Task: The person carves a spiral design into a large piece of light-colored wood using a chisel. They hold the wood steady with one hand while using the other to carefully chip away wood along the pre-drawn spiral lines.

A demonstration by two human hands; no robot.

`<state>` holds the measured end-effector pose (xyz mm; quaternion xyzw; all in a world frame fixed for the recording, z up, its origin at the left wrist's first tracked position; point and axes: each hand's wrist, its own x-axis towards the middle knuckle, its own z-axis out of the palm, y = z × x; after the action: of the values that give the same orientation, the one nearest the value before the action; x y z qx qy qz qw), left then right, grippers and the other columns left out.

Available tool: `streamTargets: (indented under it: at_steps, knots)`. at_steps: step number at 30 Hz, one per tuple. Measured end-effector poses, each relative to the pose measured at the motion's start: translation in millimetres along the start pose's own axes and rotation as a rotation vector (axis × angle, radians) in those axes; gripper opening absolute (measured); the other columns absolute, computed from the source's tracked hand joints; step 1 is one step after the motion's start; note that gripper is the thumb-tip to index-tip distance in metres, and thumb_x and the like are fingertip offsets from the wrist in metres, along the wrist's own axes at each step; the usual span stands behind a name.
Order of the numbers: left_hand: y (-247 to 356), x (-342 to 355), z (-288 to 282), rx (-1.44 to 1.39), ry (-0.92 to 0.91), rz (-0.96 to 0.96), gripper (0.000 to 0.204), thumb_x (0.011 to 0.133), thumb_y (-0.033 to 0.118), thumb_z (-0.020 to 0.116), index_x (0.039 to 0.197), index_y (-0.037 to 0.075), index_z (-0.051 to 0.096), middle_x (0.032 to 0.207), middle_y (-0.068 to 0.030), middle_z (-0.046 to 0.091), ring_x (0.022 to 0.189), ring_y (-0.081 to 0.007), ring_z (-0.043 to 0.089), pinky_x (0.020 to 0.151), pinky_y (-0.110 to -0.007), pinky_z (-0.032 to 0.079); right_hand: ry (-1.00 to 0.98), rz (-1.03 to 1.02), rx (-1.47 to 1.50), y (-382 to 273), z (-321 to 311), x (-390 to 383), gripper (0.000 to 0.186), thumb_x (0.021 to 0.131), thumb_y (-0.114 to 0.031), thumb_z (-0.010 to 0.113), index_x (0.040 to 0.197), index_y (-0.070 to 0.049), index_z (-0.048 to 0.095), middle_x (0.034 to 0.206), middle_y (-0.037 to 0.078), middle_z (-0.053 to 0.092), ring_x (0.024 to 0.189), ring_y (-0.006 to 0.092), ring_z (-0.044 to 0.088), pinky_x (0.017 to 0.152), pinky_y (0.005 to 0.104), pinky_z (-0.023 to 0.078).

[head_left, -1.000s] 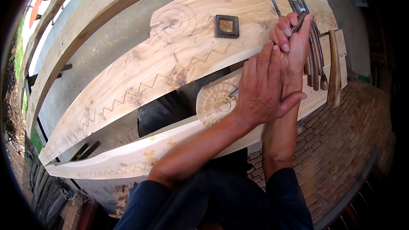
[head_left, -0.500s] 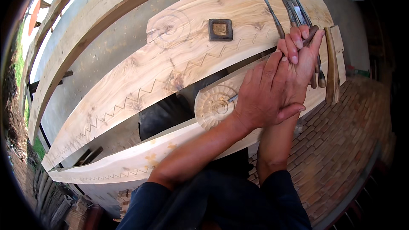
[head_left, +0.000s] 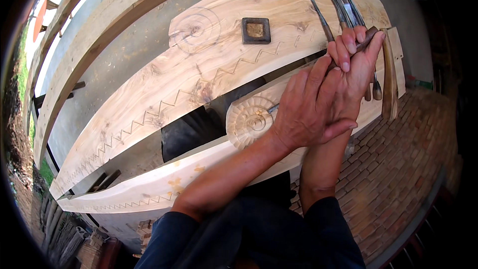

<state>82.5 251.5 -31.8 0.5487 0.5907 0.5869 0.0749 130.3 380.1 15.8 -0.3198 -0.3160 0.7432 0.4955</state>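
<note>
My right hand point(head_left: 356, 67) closes its fingers around the dark wooden handle of a carving chisel point(head_left: 368, 39). My left hand point(head_left: 303, 107) lies over the shaft and against the right palm, with its fingers fairly straight and pressed down; most of the shaft is hidden under it. The metal blade shows past the left hand, its tip near the middle of a carved spiral rosette point(head_left: 245, 130) with a scalloped rim. This rosette is cut into the near pale wooden board point(head_left: 149, 189), which also bears a zigzag line.
Beyond lies a second board point(head_left: 164, 77) with a zigzag and pencilled circles. On it rest a small dark square block point(head_left: 256, 31) with a hollow and several chisels point(head_left: 343, 7). A wooden mallet-like stick point(head_left: 389, 77) lies right. Curved beams point(head_left: 74, 65) stand left; brick paving point(head_left: 393, 154) is below.
Small pale shavings now show at the blade tip in the rosette. More of the chisel handle shows beyond my right fingers. Both hands keep nearly the same place.
</note>
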Motion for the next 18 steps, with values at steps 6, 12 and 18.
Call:
streamTargets:
  at_steps: [6, 12, 18]
  knots:
    - [-2.5, 0.0, 1.8, -0.014, 0.045, 0.028, 0.104, 0.083, 0.069, 0.083, 0.15, -0.004, 0.051, 0.147, -0.0292, 0.057, 0.105, -0.0429, 0.064, 0.09, -0.05, 0.054, 0.048, -0.043, -0.077, 0.8, 8.1, -2.1, 0.056, 0.117, -0.064, 0.041, 0.092, -0.013, 0.048, 0.074, 0.003, 0.047, 0.047, 0.0111, 0.029, 0.046, 0.0275, 0.027]
    - [-1.9, 1.8, 0.3, -0.037, 0.024, -0.014, 0.103, 0.083, 0.066, 0.085, 0.148, -0.006, 0.05, 0.146, -0.0296, 0.057, 0.105, -0.0435, 0.063, 0.089, -0.05, 0.053, 0.1, -0.035, -0.131, 4.8, 12.5, -1.7, 0.056, 0.117, -0.064, 0.041, 0.093, -0.014, 0.047, 0.074, 0.003, 0.046, 0.047, 0.0112, 0.029, 0.047, 0.0276, 0.027]
    - [-3.6, 2.2, 2.3, -0.009, 0.03, -0.019, 0.104, 0.081, 0.065, 0.087, 0.147, -0.007, 0.05, 0.144, -0.0305, 0.057, 0.104, -0.0433, 0.062, 0.09, -0.05, 0.053, 0.109, -0.005, -0.118, 11.0, 6.5, 4.3, 0.054, 0.117, -0.063, 0.041, 0.093, -0.014, 0.046, 0.074, 0.002, 0.044, 0.048, 0.0113, 0.028, 0.048, 0.0286, 0.027]
